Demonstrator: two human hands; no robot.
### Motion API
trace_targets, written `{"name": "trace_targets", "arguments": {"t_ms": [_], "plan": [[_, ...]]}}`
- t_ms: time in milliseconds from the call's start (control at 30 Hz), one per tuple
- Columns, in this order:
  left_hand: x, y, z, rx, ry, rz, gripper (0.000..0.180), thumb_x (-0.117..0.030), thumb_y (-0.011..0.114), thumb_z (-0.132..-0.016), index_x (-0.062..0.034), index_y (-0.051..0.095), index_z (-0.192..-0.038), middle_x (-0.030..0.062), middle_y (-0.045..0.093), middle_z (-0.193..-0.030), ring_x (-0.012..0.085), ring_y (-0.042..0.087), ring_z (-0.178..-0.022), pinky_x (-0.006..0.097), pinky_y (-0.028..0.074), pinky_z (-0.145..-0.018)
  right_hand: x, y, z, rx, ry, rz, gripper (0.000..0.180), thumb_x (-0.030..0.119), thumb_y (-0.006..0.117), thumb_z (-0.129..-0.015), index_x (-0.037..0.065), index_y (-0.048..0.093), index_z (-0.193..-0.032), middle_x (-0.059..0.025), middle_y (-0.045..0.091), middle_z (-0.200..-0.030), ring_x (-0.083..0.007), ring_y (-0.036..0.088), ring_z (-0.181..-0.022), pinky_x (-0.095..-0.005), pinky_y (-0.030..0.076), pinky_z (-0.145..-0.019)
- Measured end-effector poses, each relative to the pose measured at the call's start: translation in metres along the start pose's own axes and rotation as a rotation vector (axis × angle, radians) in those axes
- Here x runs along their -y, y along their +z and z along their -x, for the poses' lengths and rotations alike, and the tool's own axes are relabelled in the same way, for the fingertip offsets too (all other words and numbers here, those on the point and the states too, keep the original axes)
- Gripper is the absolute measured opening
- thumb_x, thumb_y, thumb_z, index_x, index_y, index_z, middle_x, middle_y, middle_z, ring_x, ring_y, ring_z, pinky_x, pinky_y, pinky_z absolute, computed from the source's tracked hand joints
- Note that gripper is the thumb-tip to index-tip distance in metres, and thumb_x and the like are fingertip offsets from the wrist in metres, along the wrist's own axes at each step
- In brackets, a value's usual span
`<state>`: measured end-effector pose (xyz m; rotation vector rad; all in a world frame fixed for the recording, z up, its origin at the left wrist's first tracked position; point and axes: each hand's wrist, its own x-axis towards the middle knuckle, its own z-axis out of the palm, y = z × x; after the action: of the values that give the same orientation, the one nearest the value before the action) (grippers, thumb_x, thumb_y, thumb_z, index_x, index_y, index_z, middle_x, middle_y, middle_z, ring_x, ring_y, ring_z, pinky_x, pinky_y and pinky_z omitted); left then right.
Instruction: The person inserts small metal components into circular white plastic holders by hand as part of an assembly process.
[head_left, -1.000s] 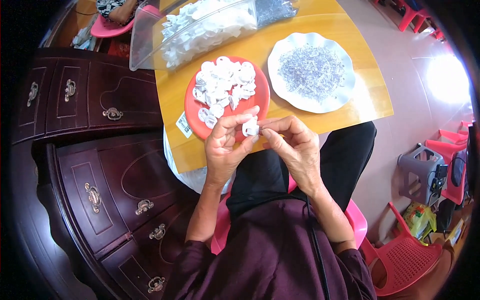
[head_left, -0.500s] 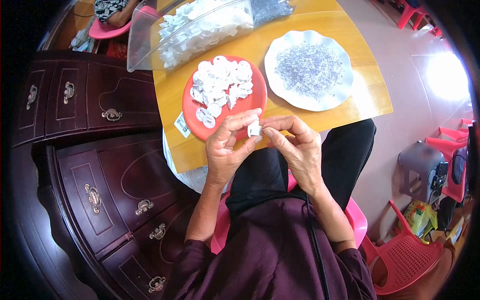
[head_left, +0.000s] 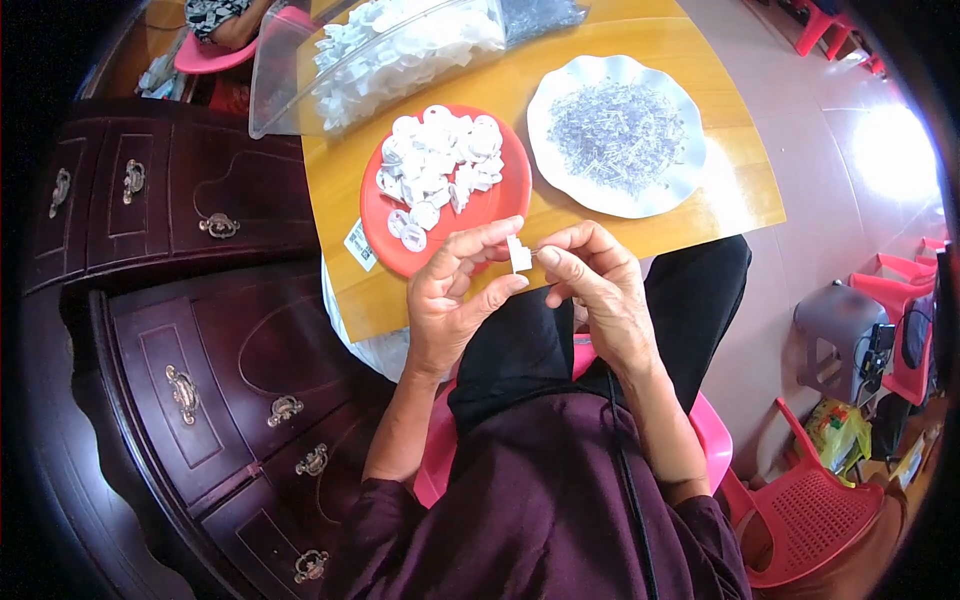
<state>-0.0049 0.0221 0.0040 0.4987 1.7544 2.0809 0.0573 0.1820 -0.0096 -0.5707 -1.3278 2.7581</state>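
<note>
The left hand pinches a small white plastic piece between thumb and forefinger, the forefinger at its upper end and the thumb at its lower end, with the remaining fingers curled behind. The piece sits between the two hands, stepped in outline, its toothed side facing right. The right hand has its thumb and forefinger pressed together just beside that side, pinching what looks like a thin pin, too small to make out well; whether its tip is inside the piece, I cannot tell

Both hands are in front of the body at the near edge of the wooden bench, above the lap. Just beyond the left hand is a red plate with a heap of white pieces on it. Beyond the right hand and a bit further right stands a white dish with a wavy rim, filled with thin clear bits. At the far side, a clear bin holds more white parts, beside a clear bag
</note>
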Motion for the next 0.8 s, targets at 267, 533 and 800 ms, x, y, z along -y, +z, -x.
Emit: {"name": "trace_targets", "arguments": {"t_ms": [267, 533, 800], "plan": [[0.004, -0.01, 0.002, 0.073, 0.122, -0.27, 0.042, 0.013, 0.073, -0.076, 0.0007, 0.065, -0.115, 0.0146, 0.058, -0.125, 0.023, 0.06, -0.115, 0.034, 0.05, -0.1, -0.005, -0.008, -0.002, 0.052, 0.015, -0.01, 0.015, 0.015, 0.072, -0.09, 0.002, 0.067, -0.096, -0.0005, 0.063, -0.082, -0.0053, 0.055, -0.066, -0.0195, 0.046, -0.058], [0.009, -0.006, -0.001, 0.033, 0.113, -0.214, 0.035, 0.006, 0.077, -0.076, 0.0016, 0.068, -0.109, 0.0119, 0.063, -0.118, 0.0181, 0.062, -0.107, 0.03, 0.05, -0.094, -0.004, -0.007, -0.002, 0.056, 0.014, 0.035, 0.016, 0.015, 0.072, -0.09, 0.001, 0.066, -0.095, -0.0035, 0.066, -0.084, -0.0055, 0.055, -0.061, -0.019, 0.045, -0.057], [0.004, 0.0, -0.024, 0.1, 0.185, -0.367, 0.03, 0.001, 0.078, -0.077, -0.0008, 0.068, -0.105, 0.0117, 0.067, -0.115, 0.0187, 0.064, -0.106, 0.031, 0.051, -0.091, 0.003, -0.006, -0.002, -0.072, 0.029, -0.002, 0.016, 0.016, 0.069, -0.092, 0.0, 0.065, -0.095, -0.0028, 0.064, -0.081, -0.0061, 0.053, -0.063, -0.0191, 0.044, -0.06]]}}
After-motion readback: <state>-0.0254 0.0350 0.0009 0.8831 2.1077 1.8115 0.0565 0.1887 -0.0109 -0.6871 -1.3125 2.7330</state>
